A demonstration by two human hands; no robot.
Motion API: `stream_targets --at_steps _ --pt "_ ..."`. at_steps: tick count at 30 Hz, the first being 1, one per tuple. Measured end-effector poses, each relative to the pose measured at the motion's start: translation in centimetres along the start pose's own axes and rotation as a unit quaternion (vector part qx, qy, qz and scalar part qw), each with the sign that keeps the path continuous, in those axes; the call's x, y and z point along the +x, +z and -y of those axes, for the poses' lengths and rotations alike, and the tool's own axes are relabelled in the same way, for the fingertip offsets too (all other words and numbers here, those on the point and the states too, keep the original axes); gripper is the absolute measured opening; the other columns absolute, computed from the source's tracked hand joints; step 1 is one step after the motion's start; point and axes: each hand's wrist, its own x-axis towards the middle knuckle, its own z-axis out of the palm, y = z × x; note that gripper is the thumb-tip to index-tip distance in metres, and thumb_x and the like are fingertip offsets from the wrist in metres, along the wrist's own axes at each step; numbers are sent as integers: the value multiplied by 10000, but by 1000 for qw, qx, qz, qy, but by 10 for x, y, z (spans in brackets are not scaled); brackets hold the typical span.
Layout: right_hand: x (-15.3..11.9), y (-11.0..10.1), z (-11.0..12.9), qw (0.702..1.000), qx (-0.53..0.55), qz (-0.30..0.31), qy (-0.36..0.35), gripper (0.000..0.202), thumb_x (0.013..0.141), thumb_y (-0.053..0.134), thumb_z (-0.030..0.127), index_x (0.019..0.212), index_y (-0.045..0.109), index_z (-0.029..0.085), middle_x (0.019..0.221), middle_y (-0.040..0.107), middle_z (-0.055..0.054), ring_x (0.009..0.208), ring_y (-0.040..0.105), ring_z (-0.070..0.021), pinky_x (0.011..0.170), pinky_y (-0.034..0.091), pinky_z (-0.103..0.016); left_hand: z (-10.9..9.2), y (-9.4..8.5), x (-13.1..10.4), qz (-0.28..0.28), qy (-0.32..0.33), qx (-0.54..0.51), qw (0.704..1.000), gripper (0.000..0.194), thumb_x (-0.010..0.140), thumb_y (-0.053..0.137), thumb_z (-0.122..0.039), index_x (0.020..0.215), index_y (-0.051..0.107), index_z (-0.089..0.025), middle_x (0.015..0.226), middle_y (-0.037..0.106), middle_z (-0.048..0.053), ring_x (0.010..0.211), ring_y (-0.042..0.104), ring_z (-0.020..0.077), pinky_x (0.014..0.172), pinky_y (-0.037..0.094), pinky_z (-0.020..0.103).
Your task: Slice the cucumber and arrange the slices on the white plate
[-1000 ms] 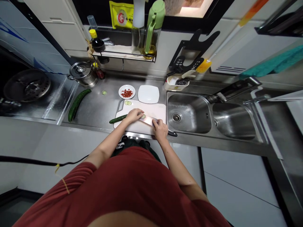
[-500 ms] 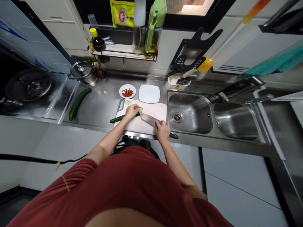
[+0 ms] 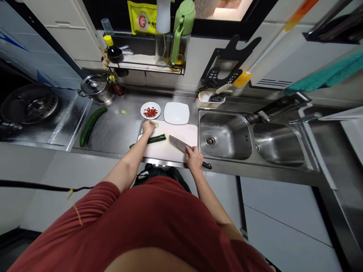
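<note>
My left hand (image 3: 148,128) is at the upper left of the white cutting board (image 3: 181,130), its fingers closed at a thin cucumber slice (image 3: 156,125). Part of that slice hides behind the fingertips. Below this hand a cut cucumber (image 3: 157,139) lies across the board, its middle covered by my left wrist. My right hand (image 3: 194,157) is wrapped round a kitchen knife (image 3: 178,143) at the board's right side. The blade points up and left, apart from the cucumber's cut end.
Behind the board stand a small plate of chopped red pieces (image 3: 150,112) and a white square plate (image 3: 176,113). A whole cucumber (image 3: 91,126) and a cucumber end (image 3: 123,112) lie left. A steel pot (image 3: 98,90) stands farther back; the double sink (image 3: 227,132) is right.
My left hand has moved from the cucumber's cut end to the board's upper left, taking a slice along. The knife stays almost in place. The view has shifted slightly.
</note>
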Motion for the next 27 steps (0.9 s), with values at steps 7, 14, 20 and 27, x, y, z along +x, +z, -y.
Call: stream_targets --at_steps 7,14,20,27 --pt "1 -2 2 1000 13 2 7 402 873 535 208 1253 635 291 1092 525 -59 752 442 -143 703 276 -280 -2 -2 -3 -14 44 48 998 204 760 576 -176 938 674 -196 941 720 75 892 619 197 820 428 289" --pt "1 1 2 1000 18 -3 4 395 872 541 212 1246 638 292 1091 528 -51 750 443 -137 706 274 -268 -2 0 -1 -9 44 65 997 212 803 521 -180 887 716 -172 945 720 124 899 634 225 822 435 314" --pt "1 0 2 1000 21 -5 5 392 862 542 203 1233 644 275 1079 525 -57 765 450 -144 710 282 -269 -1 0 0 -15 42 67 997 201 818 528 -212 894 711 -181 951 719 129 898 640 238 806 439 321" --pt "0 -4 2 999 29 5 12 398 861 532 198 1238 641 270 1076 532 -56 760 463 -146 716 304 -274 -1 -1 -1 -24 26 46 998 186 840 530 -252 913 688 -187 956 710 123 907 631 231 809 428 314"
